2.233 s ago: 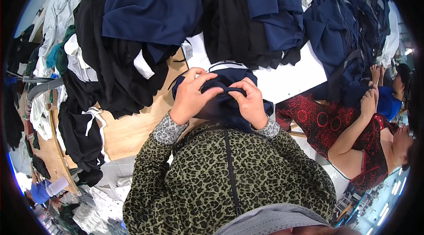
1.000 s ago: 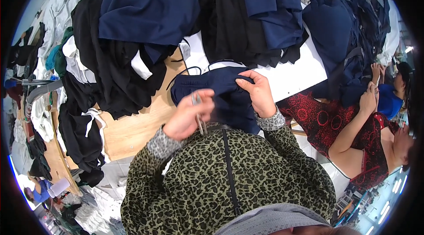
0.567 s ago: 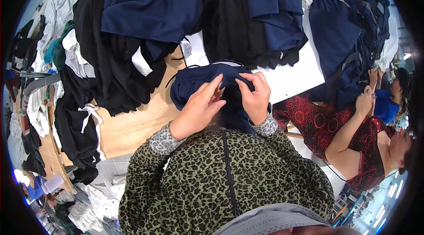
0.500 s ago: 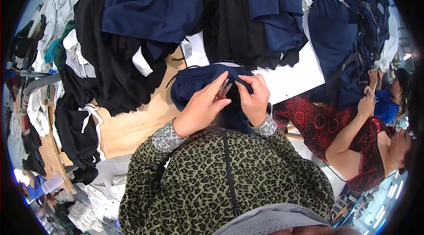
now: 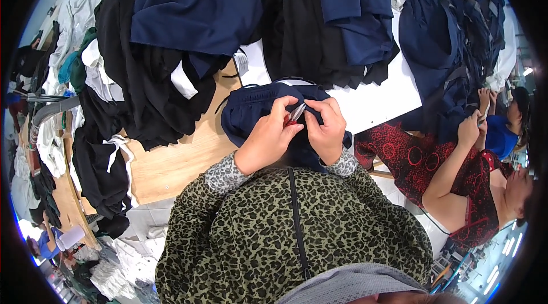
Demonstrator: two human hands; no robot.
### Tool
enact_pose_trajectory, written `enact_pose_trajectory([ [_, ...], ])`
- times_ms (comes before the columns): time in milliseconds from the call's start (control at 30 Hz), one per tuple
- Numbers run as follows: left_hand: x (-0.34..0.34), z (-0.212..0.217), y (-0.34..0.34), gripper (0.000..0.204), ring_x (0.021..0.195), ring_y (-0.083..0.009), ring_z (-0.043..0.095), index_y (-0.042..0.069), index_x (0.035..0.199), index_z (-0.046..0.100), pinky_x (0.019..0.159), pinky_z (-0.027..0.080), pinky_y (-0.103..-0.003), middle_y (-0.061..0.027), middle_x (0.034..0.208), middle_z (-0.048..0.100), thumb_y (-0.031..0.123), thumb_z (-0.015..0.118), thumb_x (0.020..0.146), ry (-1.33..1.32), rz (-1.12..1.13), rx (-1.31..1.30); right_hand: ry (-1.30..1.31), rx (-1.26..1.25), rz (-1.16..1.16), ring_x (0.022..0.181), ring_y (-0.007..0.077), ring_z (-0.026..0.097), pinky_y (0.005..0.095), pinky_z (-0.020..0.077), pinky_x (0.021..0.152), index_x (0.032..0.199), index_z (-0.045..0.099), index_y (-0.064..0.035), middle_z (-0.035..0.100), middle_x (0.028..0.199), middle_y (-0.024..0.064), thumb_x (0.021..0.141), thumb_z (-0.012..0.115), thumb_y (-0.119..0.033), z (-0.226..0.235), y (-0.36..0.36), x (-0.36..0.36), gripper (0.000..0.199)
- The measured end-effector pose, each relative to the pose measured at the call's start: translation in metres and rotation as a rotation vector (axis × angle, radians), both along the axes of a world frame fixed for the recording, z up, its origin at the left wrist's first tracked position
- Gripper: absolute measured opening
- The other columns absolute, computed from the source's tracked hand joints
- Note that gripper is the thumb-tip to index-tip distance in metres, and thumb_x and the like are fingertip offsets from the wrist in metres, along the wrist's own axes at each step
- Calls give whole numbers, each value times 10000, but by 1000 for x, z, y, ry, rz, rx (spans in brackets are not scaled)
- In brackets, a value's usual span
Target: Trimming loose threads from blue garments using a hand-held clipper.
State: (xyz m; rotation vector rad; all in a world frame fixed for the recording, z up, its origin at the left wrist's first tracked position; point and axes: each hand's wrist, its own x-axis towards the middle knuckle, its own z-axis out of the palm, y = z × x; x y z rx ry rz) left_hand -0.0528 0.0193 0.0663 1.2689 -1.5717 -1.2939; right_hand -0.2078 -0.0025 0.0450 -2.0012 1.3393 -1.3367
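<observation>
A navy garment [image 5: 244, 111] with a gathered waistband and a dark cord lies at the table's near edge, partly over my lap. My left hand [image 5: 267, 139] is closed around small thread snips [image 5: 297, 112] with a red handle; their metal blades point up and right, slightly apart. Thumb and forefinger of my right hand [image 5: 327, 131] are pinched together at the blade tips, on what looks like a fold of the navy garment. Whether a thread is between those fingertips is too small to tell.
Piles of black garments [image 5: 151, 81] and navy garments [image 5: 197, 7] cover the wooden table [image 5: 165, 161]. A white board [image 5: 374, 104] lies on the right. Beside it, a co-worker in red and black patterned clothes [image 5: 416, 161] handles navy cloth. A metal rail [image 5: 54, 111] stands at the left.
My left hand has turned and drawn slightly nearer to me, so the snips' blades show more plainly. My right fingertips have shifted slightly left to the blades. The garment has barely moved.
</observation>
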Motion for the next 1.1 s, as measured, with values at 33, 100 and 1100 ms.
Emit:
enact_pose_trajectory([
  [33,0,0,-1,434,669,-179,575,11,1214,365,633,453,-311,-110,745,582,49,602,852,10,-3,6,6,6,0,660,251,543,320,436,576,872,622,14,531,739,107,681,648,69,1,0,0,201],
  [100,1,-2,-1,431,664,-170,570,7,1213,365,631,453,-306,-106,741,582,48,599,854,21,-4,13,12,12,2,663,251,542,321,435,580,871,621,14,532,741,106,680,648,69,1,0,1,200],
  [1100,24,6,-20,315,565,-43,389,30,1085,536,511,344,-205,28,664,466,53,666,798,95,39,57,-540,731,204,777,93,542,220,434,710,882,646,19,580,813,14,764,691,-17,4,-11,-17,132],
])
